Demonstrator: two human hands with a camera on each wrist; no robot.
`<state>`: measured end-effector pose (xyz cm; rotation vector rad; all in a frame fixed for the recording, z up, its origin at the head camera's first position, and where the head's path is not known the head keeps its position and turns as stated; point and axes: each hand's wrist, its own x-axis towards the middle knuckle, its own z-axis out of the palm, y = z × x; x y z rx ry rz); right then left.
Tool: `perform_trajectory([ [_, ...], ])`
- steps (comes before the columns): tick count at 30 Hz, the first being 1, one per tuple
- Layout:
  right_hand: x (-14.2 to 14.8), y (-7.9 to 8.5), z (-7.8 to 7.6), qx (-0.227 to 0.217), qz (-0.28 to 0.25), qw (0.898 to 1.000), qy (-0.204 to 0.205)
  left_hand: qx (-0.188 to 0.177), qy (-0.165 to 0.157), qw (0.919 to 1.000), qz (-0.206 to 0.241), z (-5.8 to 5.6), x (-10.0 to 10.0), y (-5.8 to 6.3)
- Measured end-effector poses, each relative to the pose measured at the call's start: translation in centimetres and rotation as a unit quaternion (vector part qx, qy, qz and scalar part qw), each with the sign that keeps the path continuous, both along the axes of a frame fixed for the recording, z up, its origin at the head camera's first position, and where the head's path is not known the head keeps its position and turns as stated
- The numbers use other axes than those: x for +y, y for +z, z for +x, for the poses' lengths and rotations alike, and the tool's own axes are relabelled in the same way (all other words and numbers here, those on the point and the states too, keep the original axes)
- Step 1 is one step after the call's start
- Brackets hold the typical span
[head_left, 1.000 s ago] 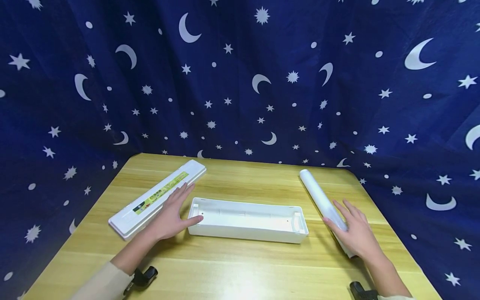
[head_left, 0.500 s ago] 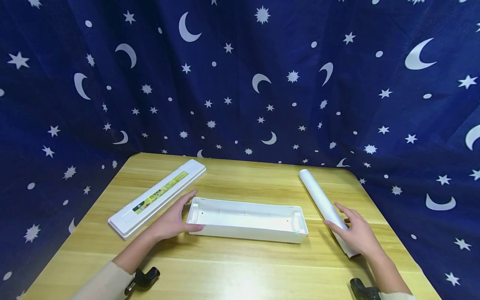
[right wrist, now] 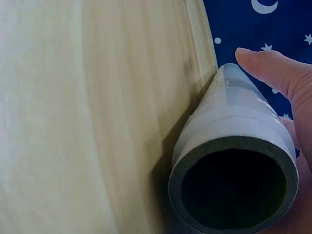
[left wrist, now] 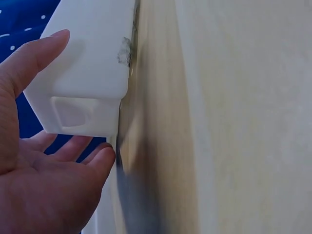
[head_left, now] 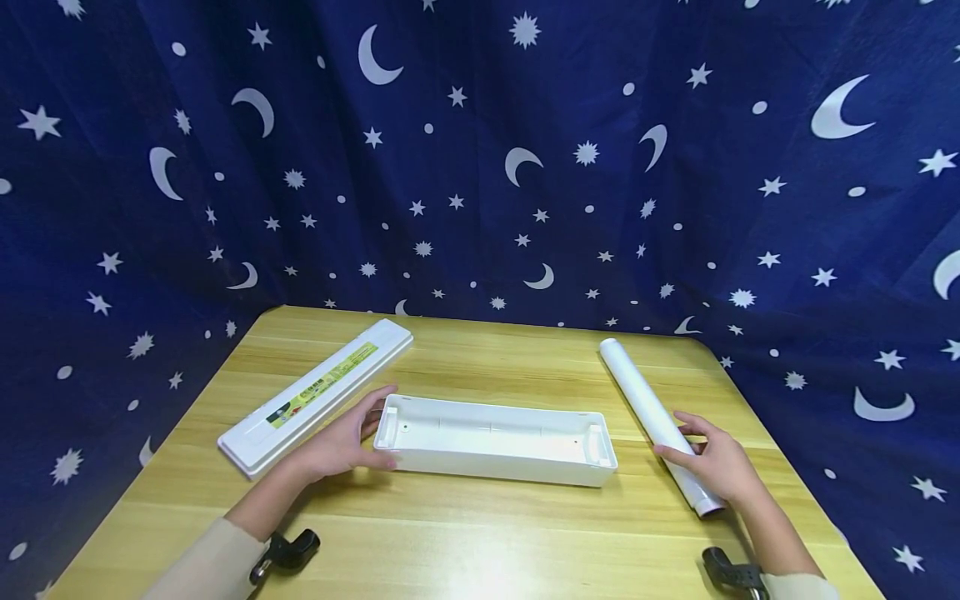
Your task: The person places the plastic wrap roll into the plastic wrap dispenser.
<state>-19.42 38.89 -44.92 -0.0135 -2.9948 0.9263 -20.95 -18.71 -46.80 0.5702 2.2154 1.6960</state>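
A long white open-topped plastic box (head_left: 495,465) sits at the table's middle, its inside visible. My left hand (head_left: 337,446) curls round its left end, thumb by the front wall and fingers at the end and behind. In the left wrist view, the box's end (left wrist: 85,116) lies between thumb and fingers. At the right, my right hand (head_left: 720,467) holds the near part of a white roll of cling film (head_left: 637,392), thumb on top and fingers along its right side. The right wrist view looks into the roll's hollow core (right wrist: 234,141); most of those fingers are hidden.
A long white lid (head_left: 300,417) with a yellow-green label lies slanted at the left of the wooden table (head_left: 480,533). A dark blue curtain (head_left: 465,150) with moons and stars hangs behind and at both sides.
My left hand has come down round the box's left end, its thumb drawing back leftward. The right fingers have closed round the roll, and its near end has shifted slightly right.
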Motion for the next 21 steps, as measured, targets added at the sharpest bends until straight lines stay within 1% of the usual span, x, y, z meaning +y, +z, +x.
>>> perform_trajectory([
  [6,0.15,0.1,0.0,-0.007,-0.021,1.0,-0.002,-0.03,-0.018,0.9991,0.022,-0.29,-0.16,0.09],
  [13,0.38,-0.3,0.01,-0.021,-0.069,0.997,-0.004,-0.052,-0.044,0.9969,0.04,-0.54,-0.31,0.2],
  [17,0.58,-0.36,-0.04,-0.024,-0.069,0.997,-0.007,-0.062,-0.051,0.9957,0.046,-0.67,-0.34,0.26],
  [21,0.71,-0.33,-0.06,-0.023,-0.052,0.998,-0.008,-0.07,-0.054,0.9949,0.048,-0.77,-0.31,0.32],
])
